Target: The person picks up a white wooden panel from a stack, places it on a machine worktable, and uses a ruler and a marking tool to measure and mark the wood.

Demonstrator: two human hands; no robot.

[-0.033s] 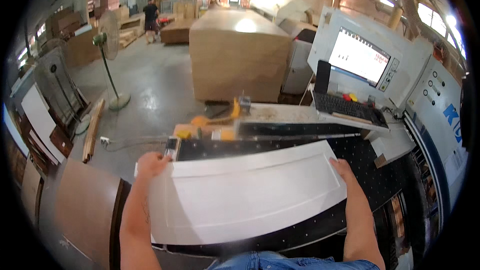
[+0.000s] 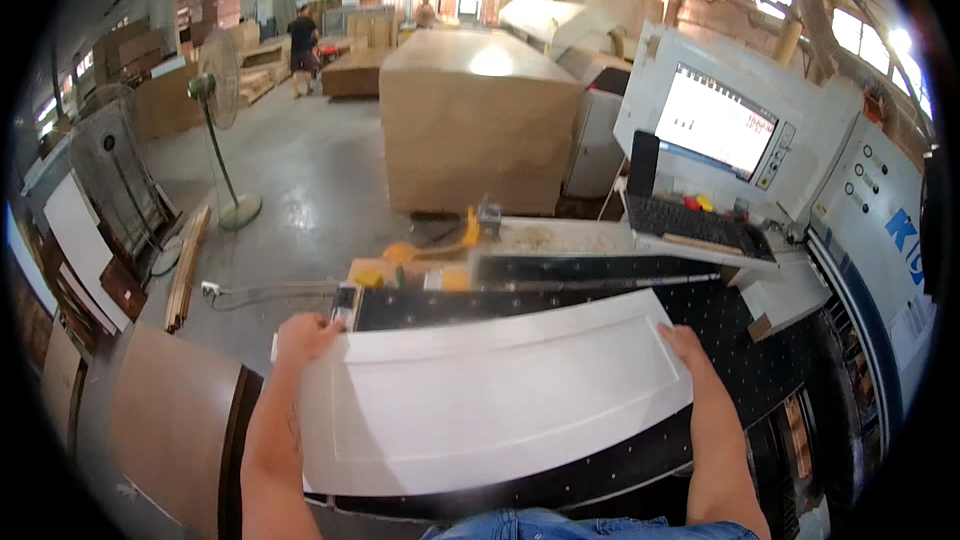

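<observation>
A long white cabinet door panel (image 2: 490, 405) with a recessed rectangular border lies tilted across a black worktable (image 2: 725, 370) dotted with small holes. My left hand (image 2: 306, 338) is closed on the panel's far left corner, thumb on top. At the right end, my right hand (image 2: 682, 343) grips the edge, its thumb over the face and its other fingers hidden beneath. Just beyond my left hand sits a small dark-and-silver block (image 2: 345, 305) on the table's edge.
A control console with a lit screen (image 2: 715, 120) and a keyboard (image 2: 690, 223) stands at the right. Ahead is a large stack of brown boards (image 2: 480, 135). Standing fans (image 2: 215, 90), leaning boards (image 2: 175, 425) and a cable (image 2: 270, 290) are at the left. A person (image 2: 302, 45) stands far back.
The scene sits a few pixels lower at the far side, as if my head tipped slightly. Both hands keep their hold on the panel.
</observation>
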